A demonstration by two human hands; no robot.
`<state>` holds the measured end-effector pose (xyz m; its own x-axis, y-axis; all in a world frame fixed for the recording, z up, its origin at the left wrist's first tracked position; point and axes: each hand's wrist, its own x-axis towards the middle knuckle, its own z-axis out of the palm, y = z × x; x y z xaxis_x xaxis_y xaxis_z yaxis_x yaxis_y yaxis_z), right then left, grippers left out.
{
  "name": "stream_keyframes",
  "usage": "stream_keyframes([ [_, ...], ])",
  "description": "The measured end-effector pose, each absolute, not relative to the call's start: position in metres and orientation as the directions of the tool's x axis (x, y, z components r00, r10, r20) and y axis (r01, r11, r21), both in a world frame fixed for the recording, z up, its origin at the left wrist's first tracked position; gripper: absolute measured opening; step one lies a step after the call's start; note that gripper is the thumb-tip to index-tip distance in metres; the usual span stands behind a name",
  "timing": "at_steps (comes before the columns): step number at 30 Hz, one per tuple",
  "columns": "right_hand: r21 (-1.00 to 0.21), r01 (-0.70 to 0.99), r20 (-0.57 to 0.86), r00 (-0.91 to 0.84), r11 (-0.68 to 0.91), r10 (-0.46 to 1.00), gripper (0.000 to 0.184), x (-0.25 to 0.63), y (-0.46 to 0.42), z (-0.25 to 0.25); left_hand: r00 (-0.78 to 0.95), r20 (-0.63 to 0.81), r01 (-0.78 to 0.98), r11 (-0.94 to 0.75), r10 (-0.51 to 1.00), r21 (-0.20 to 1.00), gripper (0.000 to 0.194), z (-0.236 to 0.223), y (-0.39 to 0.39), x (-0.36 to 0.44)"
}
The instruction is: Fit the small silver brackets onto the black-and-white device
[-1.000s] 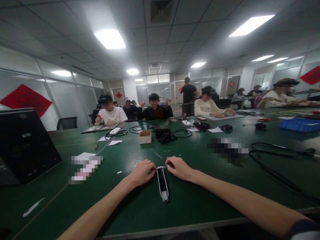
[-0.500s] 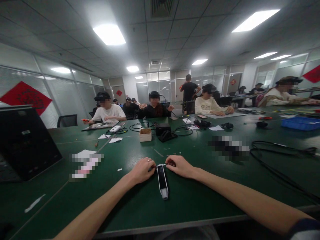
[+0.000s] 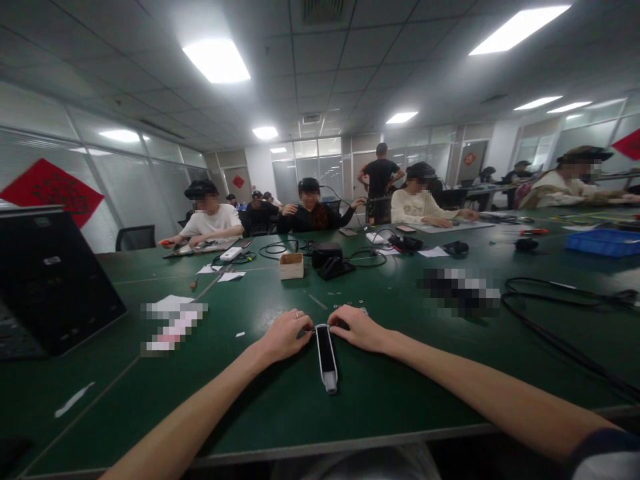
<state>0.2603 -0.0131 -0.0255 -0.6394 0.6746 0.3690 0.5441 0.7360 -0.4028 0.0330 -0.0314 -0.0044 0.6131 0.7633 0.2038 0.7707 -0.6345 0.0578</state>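
A long, narrow black device [image 3: 327, 352] with a whitish rim and a grey block at its near end lies on the green table [image 3: 400, 393]. Its exact kind I cannot make out. At the far end, my left hand [image 3: 287, 335] is closed, its curled fingertips pinching the left corner. Opposite it, my right hand [image 3: 360, 329] pinches the right corner, thumb and fingers together. The fingertips partly hide what lies between them. Just beyond my right hand are several tiny pale pieces [image 3: 349, 305].
Farther back stand a small cardboard box [image 3: 291, 267] and a black stand-like device [image 3: 330, 257] with cables. A computer tower [image 3: 57, 273] is at left. Black cables [image 3: 550, 340] and a blue tray [image 3: 603, 243] lie at right. Several people sit across the table.
The view has shifted slightly. My hands stay at the device's far end, and the whitish rim between them now looks closer against the black body. A person opposite has stretched an arm out sideways.
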Motion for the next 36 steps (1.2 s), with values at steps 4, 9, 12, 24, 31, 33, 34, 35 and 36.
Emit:
stream_keyframes([
  [4,-0.320,0.556,0.382,-0.665,0.767,0.642,0.021,0.266,-0.013,-0.022,0.607,0.196,0.781,-0.624,0.770,0.032,0.023,-0.004,-0.030,0.030],
  [9,-0.242,0.577,0.399,-0.674,0.780,0.622,0.022,0.277,-0.008,-0.022,0.554,0.172,0.826,-0.563,0.814,0.006,0.032,-0.005,-0.024,0.023],
  [12,-0.218,0.585,0.413,-0.669,0.781,0.617,0.020,0.279,-0.005,-0.025,0.561,0.169,0.824,-0.567,0.810,-0.018,0.028,-0.007,-0.020,0.020],
  [24,-0.225,0.578,0.399,-0.680,0.784,0.615,0.020,0.276,-0.009,-0.022,0.503,0.089,0.860,-0.508,0.860,0.047,0.012,-0.003,-0.015,0.013],
  [31,-0.216,0.572,0.393,-0.691,0.791,0.607,0.020,0.275,-0.012,-0.020,0.473,0.004,0.879,-0.472,0.881,0.068,0.013,0.004,-0.022,0.014],
  [33,-0.205,0.571,0.400,-0.692,0.795,0.601,0.020,0.274,-0.012,-0.020,0.465,0.009,0.883,-0.465,0.885,0.063,0.014,0.005,-0.023,0.014],
  [34,-0.199,0.570,0.405,-0.693,0.797,0.597,0.020,0.274,-0.012,-0.020,0.460,0.009,0.886,-0.460,0.888,0.060,0.015,0.006,-0.023,0.014],
  [35,-0.196,0.568,0.408,-0.694,0.799,0.593,0.019,0.274,-0.012,-0.020,0.453,0.004,0.890,-0.453,0.891,0.058,0.015,0.007,-0.024,0.014],
  [36,-0.196,0.566,0.411,-0.694,0.801,0.591,0.019,0.274,-0.011,-0.021,0.448,-0.007,0.893,-0.446,0.894,0.058,0.015,0.008,-0.024,0.015],
])
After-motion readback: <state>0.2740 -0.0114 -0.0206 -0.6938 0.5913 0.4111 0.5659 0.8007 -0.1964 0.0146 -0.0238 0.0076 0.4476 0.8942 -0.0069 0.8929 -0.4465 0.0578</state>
